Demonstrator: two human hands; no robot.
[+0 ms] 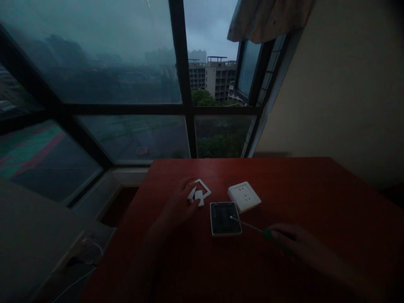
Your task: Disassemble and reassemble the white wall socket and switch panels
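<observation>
My left hand [177,205] is curled around small white switch rockers [199,197], thumb and fingers on either side of a tilted one. Just beyond its fingertips lies a square white frame [206,190]. My right hand [293,238] grips a screwdriver [252,227] by its green handle. The metal shaft points left, and its tip is over the dark inside of an uncovered square switch body [225,219] with a white rim; whether the tip touches is unclear. Behind and right of that body sits a white wall socket [245,196], face up.
The reddish-brown table [293,185] ends at a dark-framed window [186,110], with a plain wall [331,92] on the right. Low on the left, a white cable [77,280] hangs beside the table. The room is dim.
</observation>
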